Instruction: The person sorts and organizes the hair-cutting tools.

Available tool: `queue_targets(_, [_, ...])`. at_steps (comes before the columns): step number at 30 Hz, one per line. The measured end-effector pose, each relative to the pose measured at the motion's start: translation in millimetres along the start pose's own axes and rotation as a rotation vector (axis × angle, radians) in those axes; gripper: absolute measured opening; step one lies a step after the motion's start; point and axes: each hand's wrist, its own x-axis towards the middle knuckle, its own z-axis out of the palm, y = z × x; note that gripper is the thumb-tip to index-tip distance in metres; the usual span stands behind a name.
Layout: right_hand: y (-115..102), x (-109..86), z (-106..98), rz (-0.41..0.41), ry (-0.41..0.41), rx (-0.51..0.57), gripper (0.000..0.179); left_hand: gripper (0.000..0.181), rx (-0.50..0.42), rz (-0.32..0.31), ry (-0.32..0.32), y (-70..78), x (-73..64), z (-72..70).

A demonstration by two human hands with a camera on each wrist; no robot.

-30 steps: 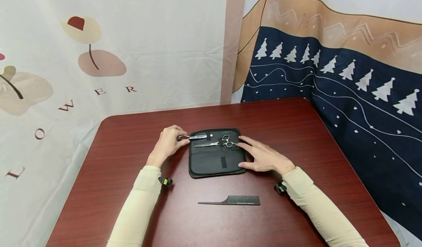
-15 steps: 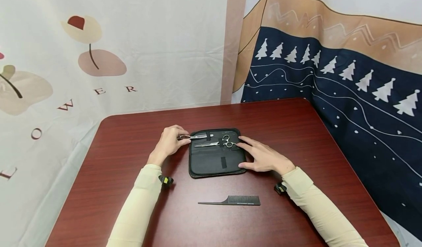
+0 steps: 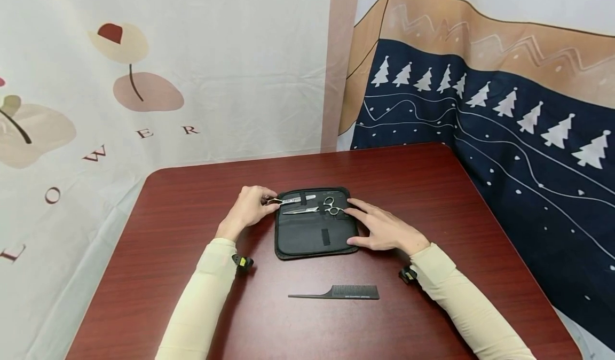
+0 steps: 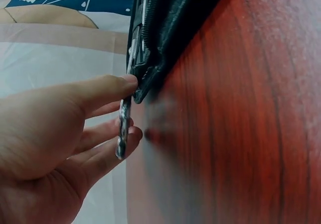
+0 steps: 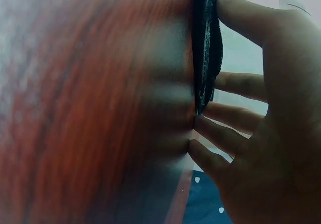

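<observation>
A black zip case (image 3: 302, 237) lies flat on the table. My left hand (image 3: 247, 208) pinches the handle end of a pair of silver scissors (image 3: 290, 201), whose blades run under an elastic loop near the case's far edge. In the left wrist view those scissors (image 4: 124, 116) stick out past the zipped edge, between thumb and fingers. Another pair of scissors (image 3: 304, 210) is held by a second loop just below, finger rings to the right. My right hand (image 3: 384, 229) rests with spread, extended fingers on the case's right edge; the right wrist view shows its fingers along the case rim (image 5: 206, 48).
A black tail comb (image 3: 355, 292) lies on the reddish-brown table (image 3: 202, 296) in front of the case. A third strap (image 3: 326, 236) on the case's near half holds nothing. Printed curtains (image 3: 250, 82) hang behind the table.
My left hand has shifted slightly right, and its scissors have slid further through the loop, their tips now farther right. The right hand, the other scissors and the comb stay put.
</observation>
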Motion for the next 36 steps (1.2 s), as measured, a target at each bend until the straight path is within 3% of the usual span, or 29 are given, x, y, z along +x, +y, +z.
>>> queue_targets(4, [-1,0.0,0,0.006,-0.008,-0.006,0.078,0.030,-0.005,0.011,0.029,4.7,4.0,3.4])
queue_targets(8, [0,0.1,0,0.013,-0.013,-0.008,0.079,0.029,-0.034,0.014,0.027,29.8,0.0,-7.8])
queue_targets(15, [0,0.1,1,0.009,-0.008,-0.009,0.079,0.027,-0.016,0.021,0.026,50.0,1.3,-10.6])
queue_targets(21, [-1,0.3,0,0.003,-0.005,-0.008,0.080,0.029,-0.007,0.056,0.035,48.7,3.4,-5.5])
queue_targets(22, [-1,0.2,0,0.004,-0.006,-0.007,0.080,0.032,-0.012,0.079,0.040,38.1,5.1,0.0])
queue_targets(23, [-1,0.1,0,0.004,-0.006,-0.004,0.080,0.029,0.002,0.063,0.038,48.1,4.1,-3.6])
queue_targets(25, [-1,0.0,0,0.008,-0.008,0.001,0.080,0.029,0.018,0.069,0.040,48.0,5.4,-0.7])
queue_targets(28, [-1,-0.2,0,0.007,-0.007,-0.004,0.080,0.030,0.038,0.080,0.049,36.9,9.2,9.5])
queue_targets(29, [-1,-0.2,-1,0.004,-0.006,-0.006,0.080,0.028,0.060,0.064,0.058,41.1,10.1,11.0])
queue_targets(32, [-2,-0.5,-1,-0.003,-0.001,-0.007,0.079,0.031,0.093,0.067,0.057,30.7,13.5,22.4])
queue_targets(36, [-2,-0.2,0,-0.012,0.002,-0.003,0.079,0.032,0.102,0.024,0.018,21.3,17.8,34.6])
